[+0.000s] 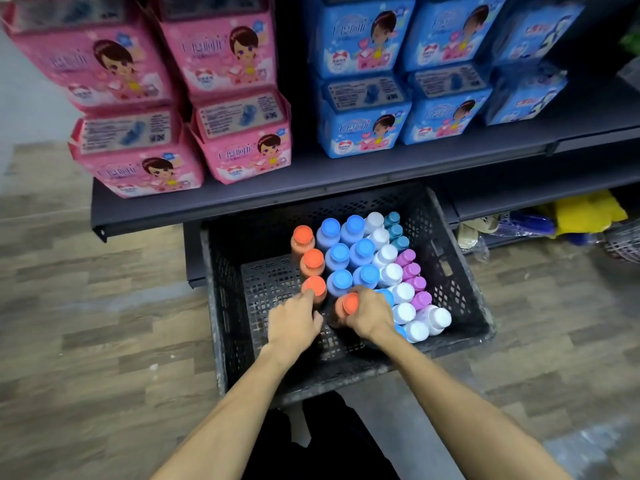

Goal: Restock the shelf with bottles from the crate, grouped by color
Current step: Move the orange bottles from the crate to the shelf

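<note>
Head cam: both hands are down in the crate (450,344), near its 6 o'clock wall. Right hand (369,315) is wrapped round an orange bottle (350,303), clamped on it. Left hand (294,323) has fingertips on a second orange bottle (317,289) just beside it at 9 o'clock. I can't tell if that grip has closed. The rest of the stock stands packed from 12 to 4 o'clock.

Risks as I read them:
- Right knuckles sit against the blue bottles (337,252), so a skewed lift likely topples neighbours.
- The shelf (242,202) lip overhangs the crate's 12 o'clock wall, so going forward too early clips it.

Room: bare mesh at the crate's 8–9 o'clock, so I'd exit up and back toward 6. On the shelf, pink packs (242,147) at 10, blue packs (363,129) at 1, and only a narrow gap between them at 12.
</note>
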